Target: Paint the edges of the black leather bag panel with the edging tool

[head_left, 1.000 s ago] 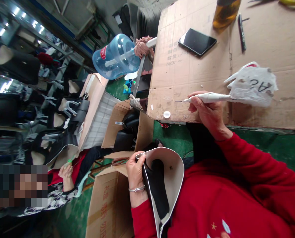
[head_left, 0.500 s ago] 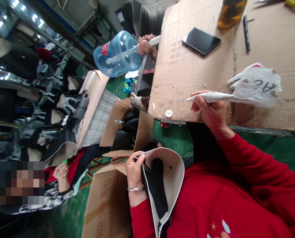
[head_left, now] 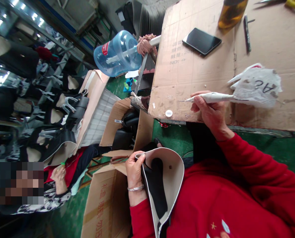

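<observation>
from my feed the left hand [head_left: 134, 172] has its fingers wrapped tight on the edge of a curved black-and-white leather piece [head_left: 163, 180], sitting low in the lap against the red sweater [head_left: 219, 201]. right hand [head_left: 209, 110] pinches a white glue-crusted tool [head_left: 209, 97] like a pen, tip hovering over the cardboard-covered table [head_left: 187, 76], near a crumpled plastic bag [head_left: 256, 86].
</observation>
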A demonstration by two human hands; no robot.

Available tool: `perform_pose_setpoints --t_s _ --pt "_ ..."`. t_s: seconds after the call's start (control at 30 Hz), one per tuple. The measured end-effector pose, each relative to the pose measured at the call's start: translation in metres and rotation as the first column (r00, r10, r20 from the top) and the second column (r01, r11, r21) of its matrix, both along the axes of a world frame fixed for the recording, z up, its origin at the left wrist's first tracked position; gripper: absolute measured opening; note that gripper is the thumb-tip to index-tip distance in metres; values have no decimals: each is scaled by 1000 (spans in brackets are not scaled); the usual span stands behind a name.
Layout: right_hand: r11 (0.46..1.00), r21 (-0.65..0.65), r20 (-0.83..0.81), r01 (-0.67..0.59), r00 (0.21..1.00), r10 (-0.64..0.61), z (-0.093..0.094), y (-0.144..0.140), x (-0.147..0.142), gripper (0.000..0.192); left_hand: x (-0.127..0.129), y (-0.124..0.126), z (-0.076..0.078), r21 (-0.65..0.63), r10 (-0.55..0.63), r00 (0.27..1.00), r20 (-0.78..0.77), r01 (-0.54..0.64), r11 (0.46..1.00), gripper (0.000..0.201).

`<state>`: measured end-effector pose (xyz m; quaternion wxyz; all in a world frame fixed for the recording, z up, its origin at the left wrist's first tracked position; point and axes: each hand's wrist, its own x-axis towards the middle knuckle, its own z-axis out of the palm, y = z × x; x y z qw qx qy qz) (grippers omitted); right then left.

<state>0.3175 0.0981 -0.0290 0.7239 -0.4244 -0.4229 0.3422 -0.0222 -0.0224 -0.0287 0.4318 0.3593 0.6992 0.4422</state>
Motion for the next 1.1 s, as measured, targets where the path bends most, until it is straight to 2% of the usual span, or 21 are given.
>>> perform_pose_setpoints --t_s 0.33,0.47,0.67,0.83,0.93,1.1 --pt "1000 -4 17 6 1000 -6 1 0 0 26 1 -1 2 1 -7 1000 4 7 1000 23" --pt "999 -46 40 15 999 -13 3 -2 0 30 2 0 4 -7 -17 1000 16 17 1000 25" --pt "995 -96 56 18 998 -13 7 -5 -1 27 2 -1 6 8 -81 994 -79 82 997 25" --pt "998 -66 35 9 999 -7 4 -3 -1 32 1 -1 3 12 -20 998 -63 21 1000 30" --pt "999 -42 18 -1 1000 2 3 -2 0 34 -3 2 13 26 46 998 -43 -45 999 35" --pt "999 -33 25 4 1000 -3 4 -2 0 33 -31 6 51 150 205 977 -57 -195 969 46"
